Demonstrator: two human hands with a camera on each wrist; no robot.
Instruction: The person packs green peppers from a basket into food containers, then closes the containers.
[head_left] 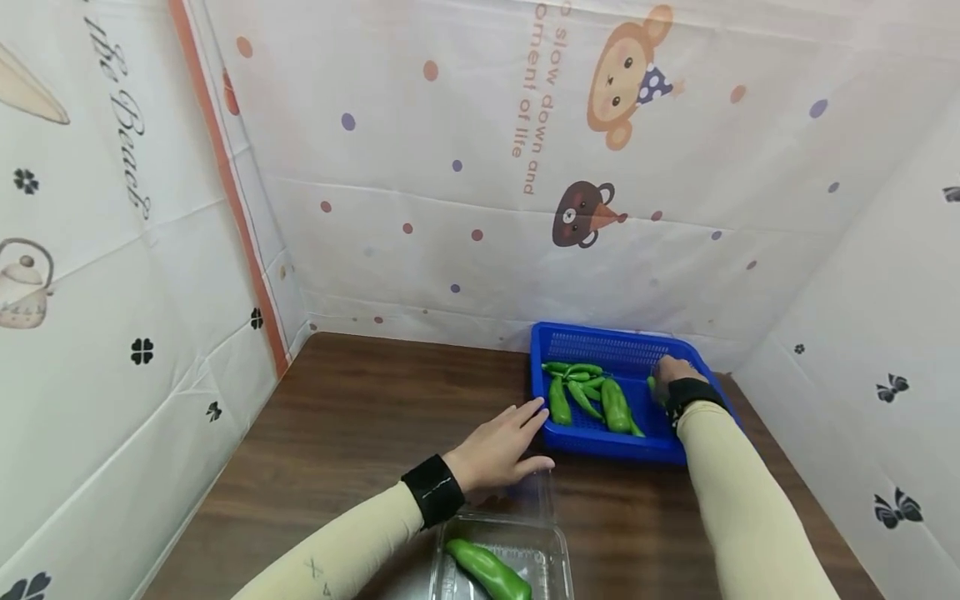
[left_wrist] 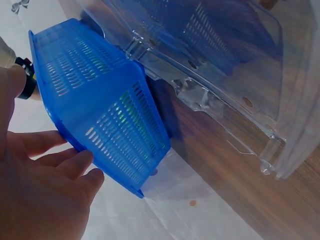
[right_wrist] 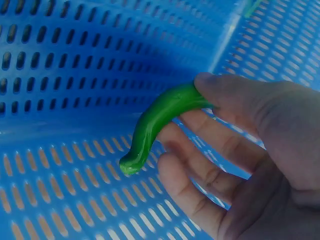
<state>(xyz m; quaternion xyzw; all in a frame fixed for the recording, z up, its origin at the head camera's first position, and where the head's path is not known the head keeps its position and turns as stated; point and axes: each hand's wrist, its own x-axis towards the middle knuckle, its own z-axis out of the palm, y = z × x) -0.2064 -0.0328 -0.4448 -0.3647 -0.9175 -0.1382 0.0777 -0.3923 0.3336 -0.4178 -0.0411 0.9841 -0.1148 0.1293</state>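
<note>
Inside the blue basket (head_left: pixel 611 447), my right hand (head_left: pixel 675 372) pinches a curved green pepper (right_wrist: pixel 167 110) between thumb and fingers; the right wrist view shows it over the slotted floor. Several other green peppers (head_left: pixel 615 406), thick and thin, lie toward the basket's left side. My left hand (head_left: pixel 495 450) has its fingers extended at the basket's front left corner, fingertips right at the rim in the left wrist view. Below that hand, a clear plastic box (head_left: pixel 555 554) holds one large green pepper (head_left: pixel 491 572). Its clear lid (left_wrist: pixel 225 85) stands raised beside the basket.
The dark wooden table (head_left: pixel 360 400) meets a patterned white sheet (head_left: pixel 390 258) at the back, with more sheeting at both sides. The basket stands close to the back sheet, at the right. The clear box is at the near side.
</note>
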